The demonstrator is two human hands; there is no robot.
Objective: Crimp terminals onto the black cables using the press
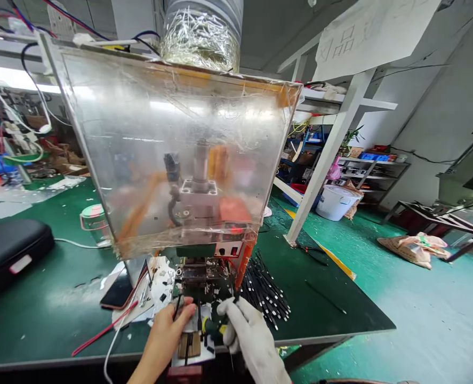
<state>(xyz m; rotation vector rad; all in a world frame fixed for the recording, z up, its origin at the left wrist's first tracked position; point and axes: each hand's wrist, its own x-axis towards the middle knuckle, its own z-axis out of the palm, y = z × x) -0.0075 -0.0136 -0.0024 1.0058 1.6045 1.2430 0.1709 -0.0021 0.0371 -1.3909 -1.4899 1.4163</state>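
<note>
My bare left hand (pixel 169 328) is closed on a thin black cable (pixel 177 307), in front of the machine's metal fixture (pixel 195 272). My right hand (pixel 246 330), in a white glove, has its fingers pressed together around something dark and small that I cannot make out. Between the hands lies a tool with yellow and black handles (pixel 212 326). Below it a small wooden block (pixel 189 345) sits at the table's front edge. A pile of black cables with pale tips (pixel 266 293) spreads to the right of the fixture.
A cloudy plastic shield (pixel 188 138) hangs before the machine. On the green table (pixel 324 304) lie a phone (pixel 118 289), a red strip (pixel 100 332), a black case (pixel 14 256) and a lidded cup (pixel 95 221). A white post (pixel 328 165) rises at the right.
</note>
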